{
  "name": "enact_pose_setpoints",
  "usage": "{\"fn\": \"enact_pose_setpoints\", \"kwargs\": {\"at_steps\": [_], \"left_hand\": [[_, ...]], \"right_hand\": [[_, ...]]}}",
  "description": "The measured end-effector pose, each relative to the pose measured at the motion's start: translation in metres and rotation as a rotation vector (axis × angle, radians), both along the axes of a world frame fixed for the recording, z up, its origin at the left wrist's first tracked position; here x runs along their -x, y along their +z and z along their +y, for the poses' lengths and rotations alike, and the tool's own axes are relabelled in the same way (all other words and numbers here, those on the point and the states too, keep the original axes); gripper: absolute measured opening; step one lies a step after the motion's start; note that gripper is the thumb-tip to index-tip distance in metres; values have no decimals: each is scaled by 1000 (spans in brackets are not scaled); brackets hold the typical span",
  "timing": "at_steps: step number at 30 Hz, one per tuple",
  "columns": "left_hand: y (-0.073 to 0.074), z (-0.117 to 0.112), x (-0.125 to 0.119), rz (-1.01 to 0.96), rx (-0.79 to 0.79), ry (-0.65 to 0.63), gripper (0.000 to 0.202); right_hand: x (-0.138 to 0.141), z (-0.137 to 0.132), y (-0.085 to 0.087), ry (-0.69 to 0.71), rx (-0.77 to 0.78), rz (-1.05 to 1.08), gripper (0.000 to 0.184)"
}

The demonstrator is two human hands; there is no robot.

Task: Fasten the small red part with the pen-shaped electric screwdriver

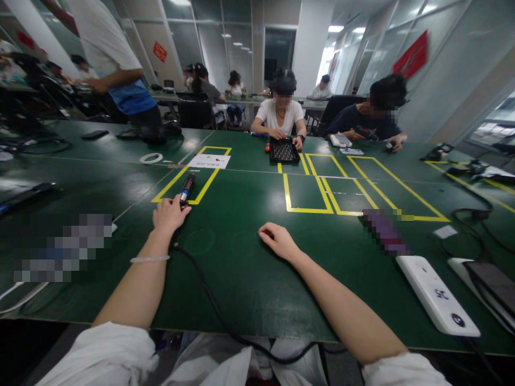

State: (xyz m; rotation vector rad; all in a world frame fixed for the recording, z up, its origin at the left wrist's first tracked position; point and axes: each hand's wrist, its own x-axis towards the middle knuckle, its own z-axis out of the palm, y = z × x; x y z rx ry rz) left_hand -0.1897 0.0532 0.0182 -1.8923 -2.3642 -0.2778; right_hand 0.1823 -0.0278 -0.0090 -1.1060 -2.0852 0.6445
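My left grip: closed on near end of black, blue-banded cylinder, at yellow tape outline on green counter; that end hidden. My right grip: loosely curled; palm hidden, cannot tell contents.

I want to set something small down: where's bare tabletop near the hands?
Bare tabletop lies between the black cable and the right hand, continuing forward between the yellow tape outlines. The outline just ahead of the right hand looks bare. It's crowded at the left hand, with the dark cylinder, and at right around the white block and the dark slab.
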Motion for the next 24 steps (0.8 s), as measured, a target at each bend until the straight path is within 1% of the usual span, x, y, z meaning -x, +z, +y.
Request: {"fn": "enact_pose_setpoints", "kwargs": {"at_steps": [2,5,10,16,19,21,22,24], "left_hand": [[-1,-1,6,0,-24,8,57],[0,-4,8,20,-71,-5,54],[4,-6,2,49,-120,-2,49],[5,-10,-1,74,-122,2,31],[7,-11,-7,53,-195,9,33],[8,-11,-17,-30,-245,-31,36],[9,-12,-24,-105,-256,-81,37],[9,-14,-44,-303,-231,-237,38]], "right_hand": [[0,0,-1,1,-3,-1,12],[0,1,-1,-1,0,-1,12],[0,0,-1,2,14,5,12],[0,1,-2,5,13,8,11],[1,1,-1,5,15,3,11],[1,1,-1,3,17,4,11],[1,1,-1,1,19,6,11],[1,1,-2,2,20,9,11]]}}
